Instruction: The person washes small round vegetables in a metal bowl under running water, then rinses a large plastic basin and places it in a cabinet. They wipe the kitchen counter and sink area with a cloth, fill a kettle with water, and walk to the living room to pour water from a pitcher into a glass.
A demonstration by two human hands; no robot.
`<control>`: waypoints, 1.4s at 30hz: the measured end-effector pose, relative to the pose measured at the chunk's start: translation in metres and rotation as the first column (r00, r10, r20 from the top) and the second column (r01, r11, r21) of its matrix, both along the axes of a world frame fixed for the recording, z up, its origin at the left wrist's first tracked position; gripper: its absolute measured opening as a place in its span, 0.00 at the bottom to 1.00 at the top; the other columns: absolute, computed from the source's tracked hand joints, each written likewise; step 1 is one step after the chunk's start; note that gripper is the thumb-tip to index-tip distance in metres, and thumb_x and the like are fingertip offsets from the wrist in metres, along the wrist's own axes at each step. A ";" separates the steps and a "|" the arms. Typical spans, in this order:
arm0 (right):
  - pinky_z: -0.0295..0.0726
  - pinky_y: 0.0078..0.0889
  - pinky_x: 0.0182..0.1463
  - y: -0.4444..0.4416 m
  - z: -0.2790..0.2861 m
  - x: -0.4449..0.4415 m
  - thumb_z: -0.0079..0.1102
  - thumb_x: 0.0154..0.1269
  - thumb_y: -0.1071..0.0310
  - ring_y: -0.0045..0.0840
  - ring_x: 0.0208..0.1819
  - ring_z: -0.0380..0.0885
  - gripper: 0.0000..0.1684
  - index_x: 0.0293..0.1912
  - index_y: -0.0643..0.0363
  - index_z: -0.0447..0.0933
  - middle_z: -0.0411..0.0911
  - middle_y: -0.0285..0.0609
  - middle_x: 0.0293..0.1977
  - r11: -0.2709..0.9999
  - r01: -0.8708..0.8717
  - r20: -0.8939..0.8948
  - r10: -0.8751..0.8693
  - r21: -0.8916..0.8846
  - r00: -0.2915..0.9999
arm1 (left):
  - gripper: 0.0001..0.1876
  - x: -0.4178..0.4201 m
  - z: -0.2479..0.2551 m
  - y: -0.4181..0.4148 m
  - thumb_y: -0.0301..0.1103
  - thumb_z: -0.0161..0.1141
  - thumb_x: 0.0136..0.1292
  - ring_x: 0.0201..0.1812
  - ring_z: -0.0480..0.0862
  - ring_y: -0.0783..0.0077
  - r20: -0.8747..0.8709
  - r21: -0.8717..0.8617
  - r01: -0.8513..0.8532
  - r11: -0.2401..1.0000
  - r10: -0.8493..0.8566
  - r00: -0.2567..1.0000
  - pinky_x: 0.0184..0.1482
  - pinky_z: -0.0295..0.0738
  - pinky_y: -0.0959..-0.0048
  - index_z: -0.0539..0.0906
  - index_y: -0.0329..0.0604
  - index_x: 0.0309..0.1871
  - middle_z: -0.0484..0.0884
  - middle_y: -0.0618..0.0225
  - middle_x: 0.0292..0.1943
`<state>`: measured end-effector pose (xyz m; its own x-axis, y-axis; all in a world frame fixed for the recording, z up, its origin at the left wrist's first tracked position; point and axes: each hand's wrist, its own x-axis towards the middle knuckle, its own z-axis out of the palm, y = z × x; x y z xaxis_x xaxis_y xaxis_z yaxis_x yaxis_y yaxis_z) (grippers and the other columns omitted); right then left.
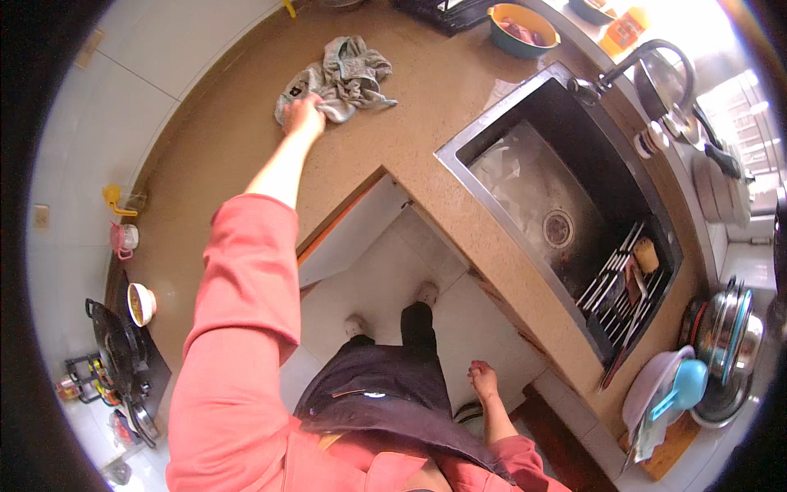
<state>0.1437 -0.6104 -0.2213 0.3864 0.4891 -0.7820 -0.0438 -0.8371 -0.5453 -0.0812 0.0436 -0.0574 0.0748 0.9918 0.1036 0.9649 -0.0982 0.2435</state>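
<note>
My left hand (304,117) is closed on the near edge of a crumpled grey cloth (356,71) that lies on the brown stone countertop (406,129). The cloth is bunched up, with a dark mark near my fingers. My right hand (482,380) hangs low at my side, away from the counter. Its fingers are loosely curled, and nothing shows in them.
A dark sink (522,184) with a tap (652,52) is set into the counter at right; a rack (615,277) holds a sponge. An oval basin (522,31) of meat stands behind. A cabinet door (350,240) stands ajar below. A white bowl (142,304) sits near a wok (114,338).
</note>
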 end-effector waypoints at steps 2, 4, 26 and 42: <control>0.73 0.22 0.29 0.009 -0.014 0.019 0.47 0.60 0.68 0.21 0.31 0.76 0.15 0.46 0.61 0.72 0.77 0.38 0.31 0.997 -0.053 0.013 0.052 0.048 0.999 | 0.10 -0.033 -0.008 0.030 0.39 0.55 0.58 0.41 0.75 0.68 0.503 -0.141 0.139 0.980 -0.050 0.863 0.41 0.73 0.70 0.75 0.48 0.41 0.75 0.68 0.42; 0.74 0.23 0.30 0.021 -0.033 0.022 0.47 0.60 0.67 0.21 0.33 0.76 0.15 0.47 0.61 0.72 0.77 0.38 0.33 0.988 -0.119 0.046 0.115 0.099 0.992 | 0.12 -0.060 0.031 0.033 0.41 0.53 0.60 0.35 0.75 0.75 0.926 -0.038 0.359 0.933 -0.102 0.364 0.36 0.73 0.76 0.74 0.43 0.39 0.75 0.72 0.35; 0.69 0.32 0.53 0.234 -0.139 -0.142 0.49 0.62 0.57 0.30 0.47 0.72 0.20 0.50 0.58 0.70 0.73 0.40 0.48 0.673 0.692 -0.752 -0.592 -0.262 0.291 | 0.19 -0.148 -0.166 -0.346 0.35 0.59 0.56 0.46 0.73 0.65 0.664 -0.616 0.157 0.772 0.401 0.631 0.49 0.67 0.71 0.69 0.38 0.48 0.73 0.60 0.44; 0.63 0.39 0.58 0.463 -0.412 -0.010 0.53 0.55 0.73 0.45 0.56 0.63 0.28 0.57 0.63 0.61 0.64 0.57 0.53 0.441 -0.700 0.803 -0.088 0.563 0.590 | 0.35 -0.162 -0.346 -0.352 0.36 0.58 0.55 0.57 0.63 0.58 0.707 0.264 -0.169 0.950 -0.071 0.704 0.62 0.55 0.61 0.52 0.33 0.60 0.62 0.52 0.53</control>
